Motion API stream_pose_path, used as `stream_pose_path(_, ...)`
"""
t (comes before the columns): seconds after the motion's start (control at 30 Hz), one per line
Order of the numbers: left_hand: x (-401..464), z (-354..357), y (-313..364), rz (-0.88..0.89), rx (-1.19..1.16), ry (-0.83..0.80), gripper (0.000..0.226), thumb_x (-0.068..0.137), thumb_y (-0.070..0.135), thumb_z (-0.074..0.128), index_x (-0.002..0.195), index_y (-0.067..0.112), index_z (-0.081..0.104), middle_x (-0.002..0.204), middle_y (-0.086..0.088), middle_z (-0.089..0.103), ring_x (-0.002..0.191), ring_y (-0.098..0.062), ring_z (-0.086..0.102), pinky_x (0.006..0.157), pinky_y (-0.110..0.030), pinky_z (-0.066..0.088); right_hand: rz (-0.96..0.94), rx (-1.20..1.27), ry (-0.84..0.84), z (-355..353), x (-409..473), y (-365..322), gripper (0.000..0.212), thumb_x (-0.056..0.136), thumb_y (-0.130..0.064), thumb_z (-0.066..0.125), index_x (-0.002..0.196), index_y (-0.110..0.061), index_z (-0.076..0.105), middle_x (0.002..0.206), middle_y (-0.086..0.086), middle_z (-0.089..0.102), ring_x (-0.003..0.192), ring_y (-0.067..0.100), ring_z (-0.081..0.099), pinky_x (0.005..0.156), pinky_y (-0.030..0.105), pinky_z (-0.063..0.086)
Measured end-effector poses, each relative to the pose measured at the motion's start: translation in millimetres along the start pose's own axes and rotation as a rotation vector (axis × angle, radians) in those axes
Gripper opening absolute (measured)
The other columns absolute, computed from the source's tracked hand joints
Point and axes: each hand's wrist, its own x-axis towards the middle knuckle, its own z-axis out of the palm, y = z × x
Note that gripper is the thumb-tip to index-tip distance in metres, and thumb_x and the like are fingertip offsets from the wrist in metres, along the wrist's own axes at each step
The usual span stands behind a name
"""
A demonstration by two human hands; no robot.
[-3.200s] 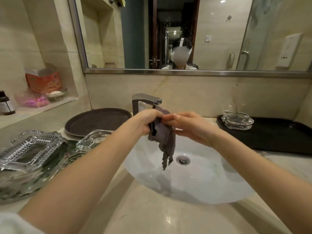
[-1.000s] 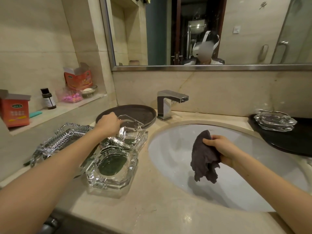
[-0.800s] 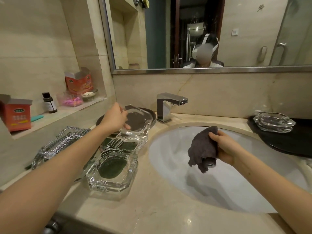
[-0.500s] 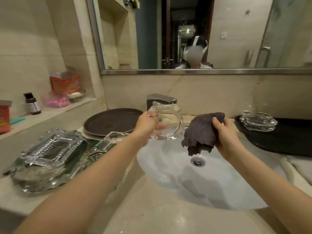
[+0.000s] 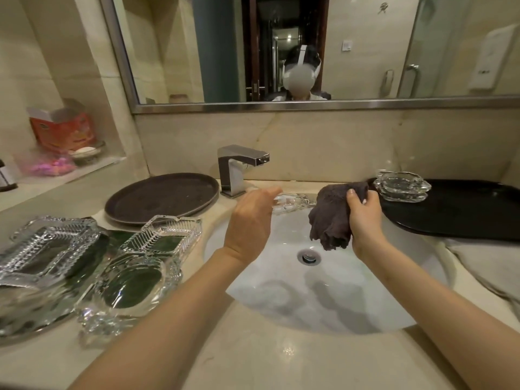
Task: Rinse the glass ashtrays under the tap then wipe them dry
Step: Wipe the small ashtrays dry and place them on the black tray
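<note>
Red carton (image 5: pixel 62 131) on the shelf (image 5: pixel 70 174) — mirror (image 5: pixel 281 52) above.

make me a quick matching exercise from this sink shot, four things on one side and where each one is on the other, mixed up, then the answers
Things:
1. grey cloth
2. round brown tray
3. ashtray on the black tray
4. held ashtray

Places:
A. on the counter left of the tap
B. in the left hand, over the basin
C. far right, on the black tray
D. gripped in the right hand

Pairs: 1-D, 2-A, 3-C, 4-B
</note>
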Motion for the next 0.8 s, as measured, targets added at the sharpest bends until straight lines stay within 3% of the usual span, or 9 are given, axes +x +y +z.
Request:
stream_pose_path(0.1, -6.1, 3.1, -1.6, -0.075, -0.018, -0.039, 0.026, 0.090, 0.005, 0.042, 0.112, 0.005, 0.055, 0.089, -0.015, 0.067, 0.079, -0.022, 0.062, 0.076, -0.027, 0.049, -0.001, -0.002, -0.047, 1.1, -3.1, 0.0, 0.009, 0.099, -0.019, 0.042, 0.103, -0.011, 0.043, 0.089, -0.002, 0.051, 0.089, 0.014, 0.053, 0.080, 0.031, 0.048)
stream_pose_path(0.17, -7.4, 3.4, 1.1, -0.256, -0.070, -0.083, 0.023, 0.093, 0.005, 0.046, 0.114, 0.003, 0.056, 0.092, -0.012, 0.067, 0.080, -0.023, 0.065, 0.075, -0.030, 0.052, -0.064, -0.014, -0.068, 2.7, -7.3, -2.4, 0.005, 0.099, -0.018, 0.043, 0.097, -0.013, 0.044, 0.087, -0.003, 0.052, 0.082, 0.010, 0.053, 0.080, 0.031, 0.047)
stream_pose_path(0.3, -3.6, 5.7, 8.7, -0.654, -0.281, -0.243, 0.026, 0.096, 0.001, 0.042, 0.119, 0.009, 0.052, 0.094, 0.001, 0.064, 0.080, -0.009, 0.066, 0.073, -0.021, 0.051, -0.464, -0.260, -0.260, 11.1, -27.5, -7.9, 0.008, 0.091, -0.018, 0.054, 0.089, -0.022, 0.048, 0.079, -0.008, 0.055, 0.068, -0.002, 0.050, 0.067, 0.022, 0.042)
stream_pose_path(0.4, -6.8, 5.8, 9.3, -0.628, -0.331, -0.301, 0.023, 0.095, 0.003, 0.045, 0.114, 0.010, 0.056, 0.097, -0.005, 0.066, 0.086, -0.018, 0.064, 0.074, -0.033, 0.051, -0.738, -0.649, -0.558, 21.9, -47.9, 1.0, 0.021, 0.081, -0.036, 0.055, 0.090, -0.017, 0.056, 0.107, 0.000, 0.063, 0.096, 0.009, 0.055, 0.085, 0.028, 0.042)
stream_pose_path(0.47, -8.3, 3.9, 10.7, -0.631, -0.342, -0.350, 0.018, 0.096, 0.008, 0.046, 0.109, 0.010, 0.058, 0.095, -0.008, 0.066, 0.089, -0.024, 0.062, 0.076, -0.042, 0.052, -0.849, -0.833, -0.578, 25.2, -49.4, 6.6, 0.032, 0.081, -0.046, 0.047, 0.089, -0.016, 0.052, 0.116, 0.001, 0.060, 0.102, 0.019, 0.052, 0.088, 0.038, 0.040)
stream_pose_path(0.6, -4.3, 4.1, 14.9, -0.727, -0.412, -0.372, 0.023, 0.094, 0.001, 0.043, 0.107, 0.014, 0.057, 0.087, 0.001, 0.066, 0.085, -0.016, 0.065, 0.079, -0.037, 0.055, -0.602, -0.831, -0.538, 21.8, -33.7, 2.2, 0.030, 0.093, -0.034, 0.047, 0.119, -0.019, 0.044, 0.086, -0.002, 0.058, 0.079, 0.026, 0.054, 0.070, 0.033, 0.040)
stream_pose_path(0.67, -2.3, 4.7, 15.5, -0.796, -0.455, -0.354, 0.016, 0.096, 0.004, 0.044, 0.099, 0.014, 0.055, 0.079, 0.004, 0.064, 0.078, -0.013, 0.066, 0.077, -0.032, 0.055, -0.522, -0.807, -0.524, 17.0, -25.9, 6.1, 0.010, 0.096, -0.022, 0.046, 0.105, -0.024, 0.052, 0.080, -0.006, 0.057, 0.076, 0.020, 0.052, 0.065, 0.023, 0.039)
stream_pose_path(0.73, 1.8, 3.9, 16.3, -0.890, -0.535, -0.302, 0.015, 0.098, 0.007, 0.042, 0.093, 0.015, 0.053, 0.079, 0.002, 0.064, 0.075, -0.012, 0.065, 0.072, -0.028, 0.054, -0.369, -0.641, -0.481, 18.2, -27.9, 7.7, 0.021, 0.098, -0.018, 0.043, 0.081, -0.029, 0.049, 0.075, -0.009, 0.054, 0.073, 0.014, 0.051, 0.060, 0.010, 0.038)
stream_pose_path(0.8, 7.3, 4.2, 16.1, -0.996, -0.623, -0.204, 0.018, 0.099, 0.011, 0.041, 0.089, 0.021, 0.052, 0.080, 0.001, 0.063, 0.073, -0.009, 0.063, 0.067, -0.023, 0.051, -0.136, -0.307, -0.435, 22.1, -29.7, 10.6, 0.021, 0.100, -0.018, 0.040, 0.085, -0.025, 0.053, 0.083, -0.003, 0.059, 0.081, 0.015, 0.057, 0.069, 0.016, 0.047)
